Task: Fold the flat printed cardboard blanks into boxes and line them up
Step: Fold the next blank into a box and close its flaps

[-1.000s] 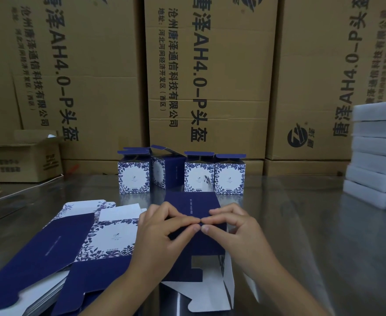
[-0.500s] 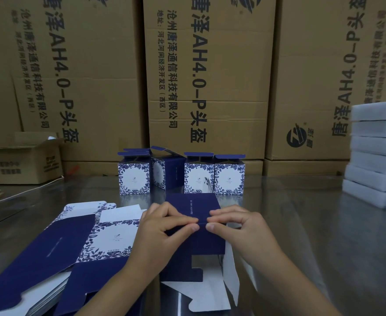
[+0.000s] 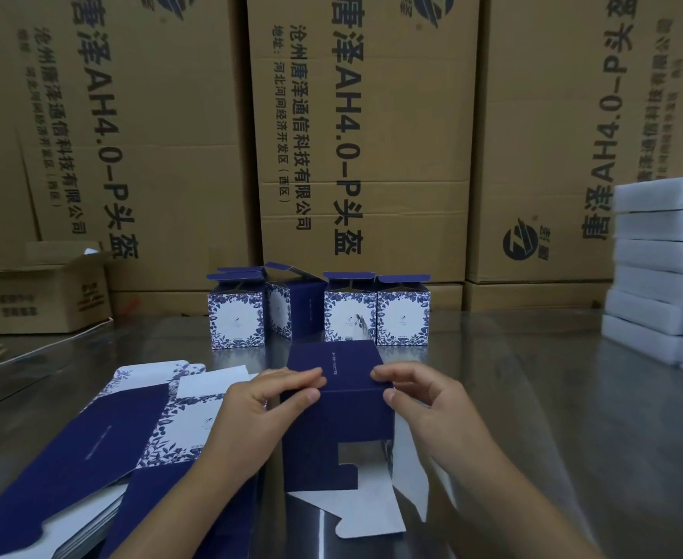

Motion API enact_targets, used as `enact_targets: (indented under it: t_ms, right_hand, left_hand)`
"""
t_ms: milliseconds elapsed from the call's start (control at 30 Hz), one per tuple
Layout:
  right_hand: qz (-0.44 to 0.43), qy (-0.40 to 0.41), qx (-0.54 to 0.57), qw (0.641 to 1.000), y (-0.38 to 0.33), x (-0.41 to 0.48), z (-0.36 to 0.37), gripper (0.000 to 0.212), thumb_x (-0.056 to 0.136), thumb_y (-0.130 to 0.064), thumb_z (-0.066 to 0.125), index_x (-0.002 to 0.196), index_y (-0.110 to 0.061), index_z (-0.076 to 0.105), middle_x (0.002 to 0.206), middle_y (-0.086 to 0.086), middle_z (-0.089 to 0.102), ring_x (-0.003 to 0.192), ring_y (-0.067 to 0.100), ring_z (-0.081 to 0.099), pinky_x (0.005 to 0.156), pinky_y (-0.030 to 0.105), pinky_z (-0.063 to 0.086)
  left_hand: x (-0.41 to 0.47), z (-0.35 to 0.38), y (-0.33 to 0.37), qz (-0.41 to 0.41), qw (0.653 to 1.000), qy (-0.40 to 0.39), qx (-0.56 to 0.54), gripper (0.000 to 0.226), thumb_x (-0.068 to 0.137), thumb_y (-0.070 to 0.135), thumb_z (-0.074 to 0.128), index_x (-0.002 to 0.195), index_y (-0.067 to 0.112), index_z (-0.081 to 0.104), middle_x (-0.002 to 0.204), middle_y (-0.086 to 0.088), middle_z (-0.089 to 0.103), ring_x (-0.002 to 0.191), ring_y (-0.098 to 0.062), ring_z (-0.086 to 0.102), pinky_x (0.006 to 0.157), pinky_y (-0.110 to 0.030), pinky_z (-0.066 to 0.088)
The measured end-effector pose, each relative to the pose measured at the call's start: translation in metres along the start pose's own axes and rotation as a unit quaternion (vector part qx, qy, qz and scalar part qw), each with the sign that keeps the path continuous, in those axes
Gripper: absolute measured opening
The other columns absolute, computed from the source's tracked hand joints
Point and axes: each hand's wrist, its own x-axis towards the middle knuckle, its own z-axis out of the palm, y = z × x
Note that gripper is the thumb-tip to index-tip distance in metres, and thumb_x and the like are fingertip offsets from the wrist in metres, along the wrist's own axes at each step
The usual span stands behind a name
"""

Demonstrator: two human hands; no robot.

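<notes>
You are spreading your left hand [image 3: 259, 417] and right hand [image 3: 432, 405] apart, each pinching the navy half-folded cardboard box [image 3: 335, 429].

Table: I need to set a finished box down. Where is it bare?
Bare table lies between the right hand, the row of folded boxes and the white stack; a smaller patch between that row and the open carton. Crowded: flat blanks near left, half-folded box at centre.

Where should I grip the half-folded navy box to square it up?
Pinch the navy box at both ends of its top fold, from either side, as the left hand and right hand do. That folded edge looks firm; the near flaps splay loose.
</notes>
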Motion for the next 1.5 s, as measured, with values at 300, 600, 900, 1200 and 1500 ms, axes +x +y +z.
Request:
enact_targets:
  t_ms: [300,600,900,1200,1500]
  right_hand:
    - [0.163,0.020,0.041,0.986,0.022,-0.006,0.010,0.033,0.098,-0.042,0.034,0.109,-0.032,0.063,0.106,-0.017,0.067,0.084,0.003,0.067,0.079,0.030,0.051]
    - [0.245,0.035,0.121,0.961,0.038,0.000,0.017,0.031,0.097,-0.042,0.039,0.101,-0.020,0.060,0.101,0.003,0.068,0.073,0.018,0.072,0.060,0.032,0.056]
    - [0.150,0.080,0.254,0.952,0.021,-0.001,0.005,0.026,0.097,-0.019,0.044,0.094,-0.007,0.067,0.086,0.006,0.074,0.075,0.017,0.071,0.055,0.023,0.054]
    - [0.009,0.031,0.116,0.993,0.020,-0.003,0.000,0.031,0.089,-0.024,0.056,0.118,-0.032,0.058,0.114,-0.024,0.064,0.109,-0.009,0.055,0.082,0.008,0.045]
    - [-0.093,0.037,-0.018,0.995,0.019,-0.008,-0.006,0.076,0.083,0.014,0.051,0.130,-0.045,0.047,0.133,-0.021,0.051,0.123,-0.002,0.047,0.092,0.013,0.044]
  left_hand:
    - [-0.008,-0.005,-0.007,0.017,0.994,0.051,0.094,0.037,0.074,0.006,0.076,0.097,0.034,0.070,0.097,0.034,0.064,0.105,0.015,0.053,0.090,0.000,0.034]
    - [-0.005,-0.007,-0.013,-0.002,0.989,0.109,0.098,0.038,0.075,0.009,0.075,0.092,0.043,0.067,0.097,0.032,0.063,0.102,0.015,0.054,0.088,-0.005,0.040]
    - [-0.004,-0.006,-0.022,-0.134,0.986,0.097,-0.016,0.035,0.079,0.009,0.073,0.092,0.042,0.070,0.095,0.026,0.069,0.096,0.015,0.058,0.075,-0.001,0.042]
    - [-0.009,0.009,-0.020,-0.217,0.967,0.021,-0.129,0.042,0.078,-0.011,0.066,0.113,0.011,0.066,0.094,0.002,0.074,0.089,-0.008,0.069,0.073,-0.015,0.053]
    - [-0.014,0.016,-0.003,-0.228,0.961,-0.051,-0.151,0.078,0.084,-0.006,0.060,0.125,0.053,0.031,0.077,-0.015,0.072,0.071,-0.019,0.069,0.062,-0.024,0.055]
